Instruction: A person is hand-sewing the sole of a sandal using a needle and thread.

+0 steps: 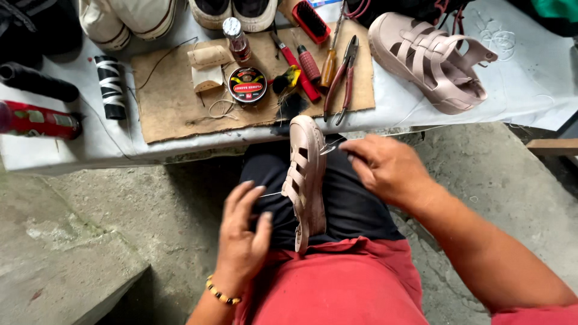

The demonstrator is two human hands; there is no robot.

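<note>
A pink sandal (306, 174) stands on its edge between the person's knees, sole turned to the left, straps to the right, toe pointing to the table (72, 150). The right hand (388, 168) is just beside the toe end; its fingers are pressed together and seem to pinch a small needle or awl at the edge of the sole, but the tool is too small to be sure. The left hand (244, 232) is near the sole side, fingers spread and loose, holding nothing firmly; a thin pale thread (271, 194) runs from the sandal toward these fingers.

The work in hand looks like stitching the sole to the upper. To do it well, I think the knees must keep the sandal tight so it does not turn. The left hand should take the thread and pull it straight and even, not to the side, so the stitch sits flat. The right hand should push the point close to the edge, at the same line as the other stitches.

On the table lie the second sandal (430, 63), red-handled pliers (343, 78), a round tin (247, 85), a small bottle (236, 39) and a black spool (110, 86), all well apart from the hands.
</note>
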